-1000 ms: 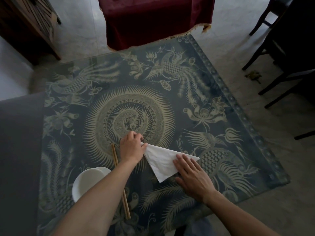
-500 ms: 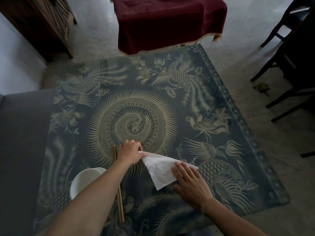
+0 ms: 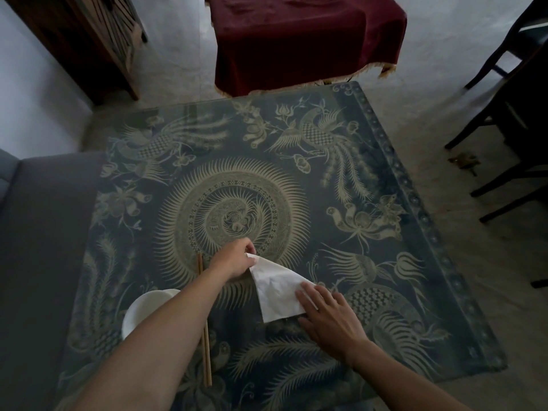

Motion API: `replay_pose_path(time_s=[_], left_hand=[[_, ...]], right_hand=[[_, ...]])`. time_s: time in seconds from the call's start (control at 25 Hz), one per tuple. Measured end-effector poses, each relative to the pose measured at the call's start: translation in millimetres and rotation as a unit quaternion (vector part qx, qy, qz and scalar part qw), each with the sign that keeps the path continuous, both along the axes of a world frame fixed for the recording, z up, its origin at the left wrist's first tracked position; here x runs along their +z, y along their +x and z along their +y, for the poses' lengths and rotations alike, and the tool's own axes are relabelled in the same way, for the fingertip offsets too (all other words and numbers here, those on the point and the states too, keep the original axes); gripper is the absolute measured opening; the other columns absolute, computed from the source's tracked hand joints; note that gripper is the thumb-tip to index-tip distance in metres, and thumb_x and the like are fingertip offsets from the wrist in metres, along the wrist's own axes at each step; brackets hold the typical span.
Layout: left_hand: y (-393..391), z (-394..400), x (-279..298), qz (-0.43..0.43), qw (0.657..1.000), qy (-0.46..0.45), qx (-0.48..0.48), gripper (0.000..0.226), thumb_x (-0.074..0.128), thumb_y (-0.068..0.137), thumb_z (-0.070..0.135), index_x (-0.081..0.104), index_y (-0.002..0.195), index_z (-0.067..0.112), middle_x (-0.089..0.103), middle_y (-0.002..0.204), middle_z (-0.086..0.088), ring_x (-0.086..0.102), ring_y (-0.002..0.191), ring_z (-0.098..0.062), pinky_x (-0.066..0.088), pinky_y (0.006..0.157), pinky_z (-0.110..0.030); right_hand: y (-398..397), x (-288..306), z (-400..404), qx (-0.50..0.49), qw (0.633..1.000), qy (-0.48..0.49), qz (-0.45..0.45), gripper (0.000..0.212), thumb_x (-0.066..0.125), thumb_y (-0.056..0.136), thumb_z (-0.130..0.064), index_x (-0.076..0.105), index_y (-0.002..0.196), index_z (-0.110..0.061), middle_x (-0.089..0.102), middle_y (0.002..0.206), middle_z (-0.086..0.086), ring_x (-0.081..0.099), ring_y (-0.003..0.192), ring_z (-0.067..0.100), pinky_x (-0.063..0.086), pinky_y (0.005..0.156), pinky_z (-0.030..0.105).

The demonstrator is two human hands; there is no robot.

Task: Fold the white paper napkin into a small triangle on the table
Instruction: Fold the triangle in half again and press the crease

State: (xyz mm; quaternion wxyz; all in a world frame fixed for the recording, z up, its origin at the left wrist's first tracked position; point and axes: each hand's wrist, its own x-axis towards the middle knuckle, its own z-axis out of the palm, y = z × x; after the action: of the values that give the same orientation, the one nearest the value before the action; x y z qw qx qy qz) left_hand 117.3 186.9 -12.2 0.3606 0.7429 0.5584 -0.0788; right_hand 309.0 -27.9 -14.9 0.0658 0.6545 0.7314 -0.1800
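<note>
The white paper napkin (image 3: 277, 287), folded into a triangle, lies on the table (image 3: 385, 179) with its blue and gold phoenix pattern, near the front edge. My left hand (image 3: 234, 259) pinches the napkin's far left corner and holds it slightly raised. My right hand (image 3: 329, 314) lies flat with fingers spread, pressing down the napkin's right part and covering its right corner.
A white bowl (image 3: 142, 310) sits at the front left, partly under my left forearm. Wooden chopsticks (image 3: 204, 336) lie beside it. A grey seat (image 3: 38, 232) adjoins on the left, a table under a dark red cloth (image 3: 302, 40) stands behind, dark chairs (image 3: 510, 120) on the right.
My left hand has closed on the napkin's left corner and lifted it a little. My right hand stays pressed on the right part. The camera has tilted up.
</note>
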Motion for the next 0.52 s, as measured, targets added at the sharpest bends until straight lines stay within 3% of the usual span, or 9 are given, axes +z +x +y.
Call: replay_pose_path(time_s=[0.2, 0.4, 0.52], left_hand=[[10.5, 5.8, 6.0, -0.033, 0.999, 0.026, 0.021, 0.008, 0.066, 0.087, 0.022, 0.061, 0.085, 0.028, 0.065, 0.088, 0.005, 0.06, 0.08, -0.014, 0.05, 0.07, -0.033], [32.1, 6.8, 17.4, -0.052, 0.995, 0.082, 0.003, 0.006, 0.062, 0.092, 0.024, 0.061, 0.089, 0.029, 0.062, 0.085, 0.009, 0.059, 0.079, -0.013, 0.043, 0.063, -0.028], [43.5, 2.8, 21.9, -0.067, 0.994, 0.089, -0.021, 0.005, 0.061, 0.094, 0.025, 0.059, 0.092, 0.029, 0.061, 0.086, 0.01, 0.059, 0.078, -0.013, 0.047, 0.064, -0.03]], right_hand=[[-2.8, -2.8, 8.3, 0.016, 1.0, -0.025, -0.008, 0.065, 0.021, 0.1, -0.054, 0.016, 0.155, -0.019, 0.014, 0.163, 0.008, 0.025, 0.143, 0.035, 0.032, 0.109, 0.048], [-4.7, -4.3, 18.6, 0.04, 0.999, -0.003, -0.013, 0.063, 0.027, 0.098, -0.054, 0.027, 0.151, -0.019, 0.03, 0.157, 0.01, 0.045, 0.128, 0.033, 0.042, 0.098, 0.048], [-4.9, -4.6, 27.4, 0.052, 0.999, 0.014, -0.003, 0.058, 0.031, 0.099, -0.051, 0.031, 0.148, -0.019, 0.039, 0.151, 0.009, 0.052, 0.118, 0.03, 0.045, 0.094, 0.045]])
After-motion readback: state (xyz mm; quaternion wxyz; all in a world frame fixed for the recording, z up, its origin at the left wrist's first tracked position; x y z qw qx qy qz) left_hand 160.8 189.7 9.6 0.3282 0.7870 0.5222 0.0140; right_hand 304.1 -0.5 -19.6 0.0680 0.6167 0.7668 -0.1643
